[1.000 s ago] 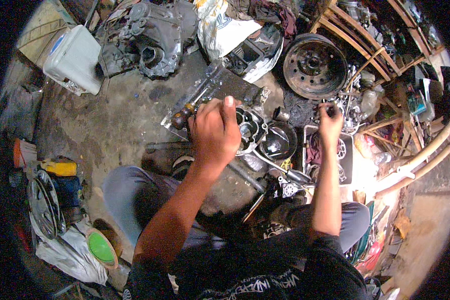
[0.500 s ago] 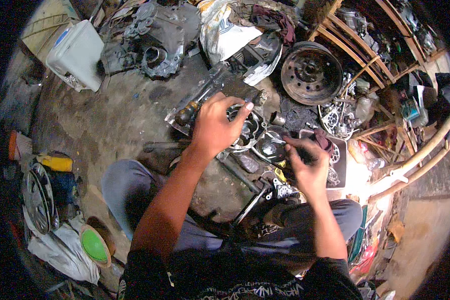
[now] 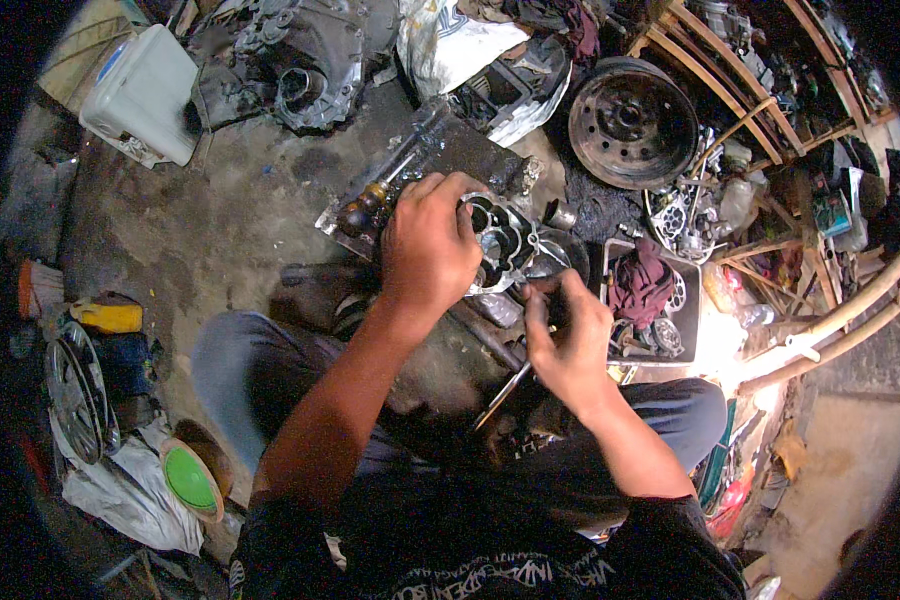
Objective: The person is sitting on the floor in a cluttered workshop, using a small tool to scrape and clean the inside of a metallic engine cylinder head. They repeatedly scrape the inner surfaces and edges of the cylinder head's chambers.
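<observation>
A round, pale metal housing (image 3: 508,243) with several openings sits in front of me, like an engine or gearbox casing. Its left rim is in the grip of my left hand (image 3: 432,240), whose fingers curl behind it. My right hand (image 3: 573,338) is at the housing's lower right edge, its thumb and forefinger bent toward each other. What lies between those fingertips is too small and dark to make out. Just beyond the right fingers is a dark, shiny round dish (image 3: 560,255). A metal rod (image 3: 503,395) slants below the right hand, between my knees.
A grey tray (image 3: 698,300) at the right holds a maroon rag (image 3: 638,283) and metal parts. Beyond the housing lies an oily dark plate (image 3: 460,150). A rusty wheel rim (image 3: 633,122), a large casing (image 3: 305,70) and a white container (image 3: 145,95) stand farther off.
My left fingers have closed on the housing, where the thumb was raised before. My right hand has come left and closer to the housing. The view has shifted slightly.
</observation>
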